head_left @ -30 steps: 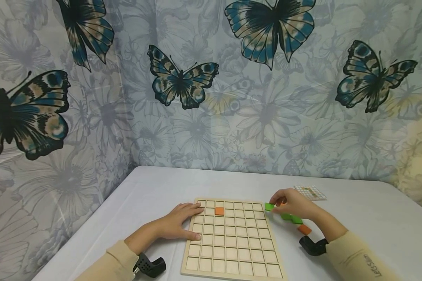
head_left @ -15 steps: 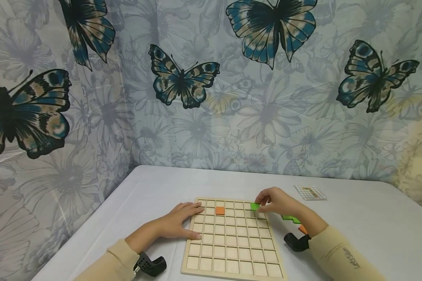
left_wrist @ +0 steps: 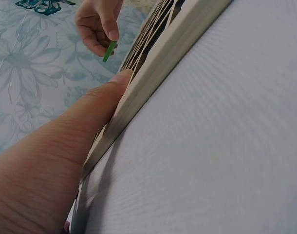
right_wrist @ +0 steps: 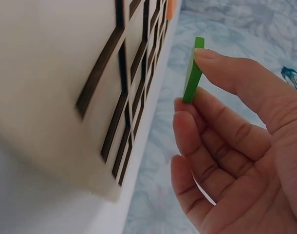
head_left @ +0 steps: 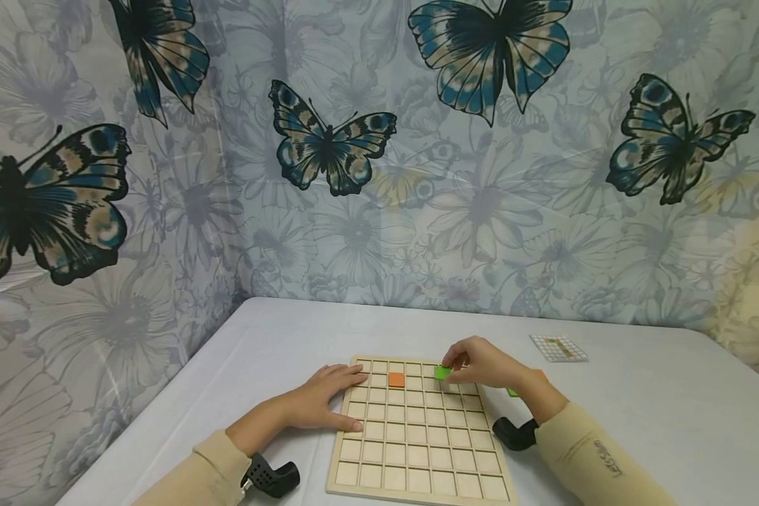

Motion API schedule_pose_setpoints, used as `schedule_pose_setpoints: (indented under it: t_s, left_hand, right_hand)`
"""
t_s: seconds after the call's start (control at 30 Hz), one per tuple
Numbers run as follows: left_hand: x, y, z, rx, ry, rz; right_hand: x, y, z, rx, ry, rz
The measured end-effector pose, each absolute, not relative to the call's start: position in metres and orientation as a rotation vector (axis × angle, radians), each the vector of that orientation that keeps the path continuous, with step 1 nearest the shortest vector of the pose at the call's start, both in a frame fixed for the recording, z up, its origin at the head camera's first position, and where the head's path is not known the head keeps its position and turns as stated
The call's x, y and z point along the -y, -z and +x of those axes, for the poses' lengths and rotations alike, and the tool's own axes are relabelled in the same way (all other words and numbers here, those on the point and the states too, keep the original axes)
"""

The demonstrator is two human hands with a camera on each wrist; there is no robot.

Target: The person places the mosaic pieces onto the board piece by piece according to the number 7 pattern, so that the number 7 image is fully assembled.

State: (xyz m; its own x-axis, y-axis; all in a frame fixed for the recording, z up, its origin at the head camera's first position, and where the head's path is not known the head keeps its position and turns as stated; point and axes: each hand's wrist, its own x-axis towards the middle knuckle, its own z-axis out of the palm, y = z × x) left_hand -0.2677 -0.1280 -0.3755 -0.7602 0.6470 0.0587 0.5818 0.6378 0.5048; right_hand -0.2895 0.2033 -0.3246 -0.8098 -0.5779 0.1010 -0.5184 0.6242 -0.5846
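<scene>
My right hand (head_left: 485, 363) pinches a green square tile (head_left: 441, 372) between thumb and fingers, over the upper right part of the wooden grid board (head_left: 417, 460). In the right wrist view the green tile (right_wrist: 193, 73) is held up on edge, apart from the board's surface. An orange square tile (head_left: 396, 380) lies in a cell near the board's upper left. My left hand (head_left: 319, 399) rests with spread, fairly straight fingers on the board's left edge. Its thumb (left_wrist: 102, 100) lies along the board's rim in the left wrist view.
Partly hidden behind my right wrist, a green tile (head_left: 512, 393) lies on the white table (head_left: 645, 393). A small card (head_left: 559, 348) printed with a coloured grid pattern lies at the back right. A butterfly-patterned cloth (head_left: 379, 239) hangs behind the table.
My right hand has carried the green tile leftward from beside the board to above its upper right cells. My left hand has stayed in place on the board's edge.
</scene>
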Motion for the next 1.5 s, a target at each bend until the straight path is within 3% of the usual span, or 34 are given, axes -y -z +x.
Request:
schedule_pose_setpoints:
  t_s: [0.77,1.5]
  left_hand:
    - [0.129,0.377,-0.269,-2.728,-0.777,1.068]
    - [0.128,0.377,-0.269,-2.726,-0.782,1.060]
  right_hand:
    - [-0.169,0.328,-0.298,-2.727,0.919,-1.017]
    - [-0.159,0.338,-0.301,-2.730,0.925,-0.923]
